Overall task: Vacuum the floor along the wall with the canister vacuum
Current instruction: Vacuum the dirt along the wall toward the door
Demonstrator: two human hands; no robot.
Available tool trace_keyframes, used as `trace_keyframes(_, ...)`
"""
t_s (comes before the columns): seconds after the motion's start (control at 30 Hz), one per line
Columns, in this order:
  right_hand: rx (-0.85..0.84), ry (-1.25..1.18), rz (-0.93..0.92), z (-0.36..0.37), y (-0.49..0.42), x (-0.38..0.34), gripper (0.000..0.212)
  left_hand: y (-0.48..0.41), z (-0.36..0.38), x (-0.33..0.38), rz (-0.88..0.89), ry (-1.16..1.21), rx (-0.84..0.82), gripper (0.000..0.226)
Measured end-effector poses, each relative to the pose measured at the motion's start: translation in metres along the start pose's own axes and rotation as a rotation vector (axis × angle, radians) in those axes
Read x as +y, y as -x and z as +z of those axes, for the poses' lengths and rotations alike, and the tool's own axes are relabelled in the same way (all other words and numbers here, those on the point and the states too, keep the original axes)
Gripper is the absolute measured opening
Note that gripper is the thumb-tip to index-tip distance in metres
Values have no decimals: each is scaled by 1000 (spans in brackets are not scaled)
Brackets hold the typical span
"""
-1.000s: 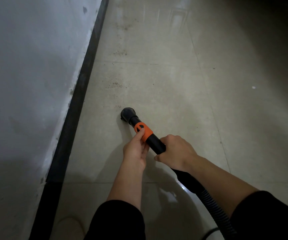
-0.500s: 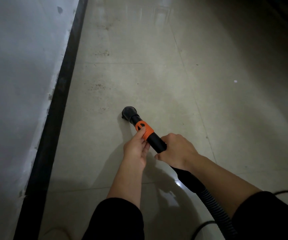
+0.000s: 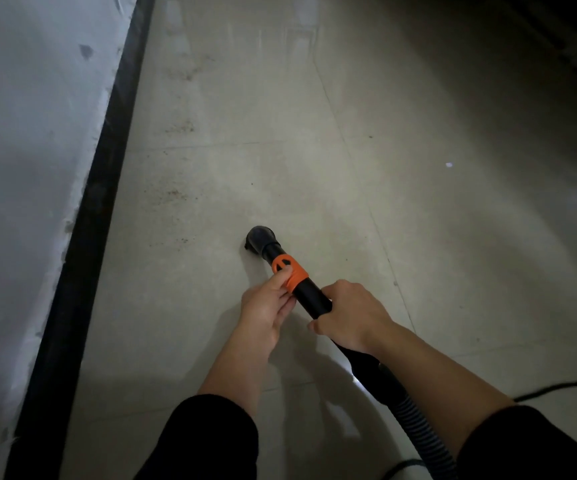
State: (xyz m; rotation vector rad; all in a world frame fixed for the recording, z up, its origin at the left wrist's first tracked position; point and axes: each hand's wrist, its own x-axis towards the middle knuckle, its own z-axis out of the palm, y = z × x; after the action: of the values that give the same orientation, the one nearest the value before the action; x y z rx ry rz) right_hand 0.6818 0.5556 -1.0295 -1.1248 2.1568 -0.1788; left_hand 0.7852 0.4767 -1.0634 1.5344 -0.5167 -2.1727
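Now both hands grasp the wand (image 3: pixel 311 296), left hand (image 3: pixel 266 306) on its orange collar (image 3: pixel 289 271) nearest the nozzle (image 3: pixel 259 239) on the floor (image 3: pixel 315 150), right hand (image 3: pixel 349 317) clenched behind, axis pointing forward-left toward grit (image 3: pixel 172 194) by the baseboard (image 3: pixel 96 220).

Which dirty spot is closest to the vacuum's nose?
The few brown specks just left of the black round nozzle; the bigger brown patches lie farther ahead.
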Motion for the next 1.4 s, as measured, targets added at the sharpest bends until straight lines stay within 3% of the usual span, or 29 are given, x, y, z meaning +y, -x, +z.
trace_keyframes(0.17,-19,-68,31,-12,-6,6,25,5,21,7,25,-79,58,40)
trace_keyframes(0.4,-68,-121,48,-15,-19,1,28,2,24,26,27,-218,112,46)
trace_keyframes(0.57,-65,-103,16,-9,-35,-13,10,-9,10,51,23,-301,80,46)
trace_keyframes(0.67,-80,-95,-1,-5,-38,-21,13,-11,-2,61,2,-349,54,45)
trace_keyframes(1.03,-157,-70,-109,6,-50,-69,13,-18,-53,73,104,-172,110,55)
trace_keyframes(1.4,-203,-106,-151,16,-56,-98,11,-17,-84,85,148,-75,154,50)
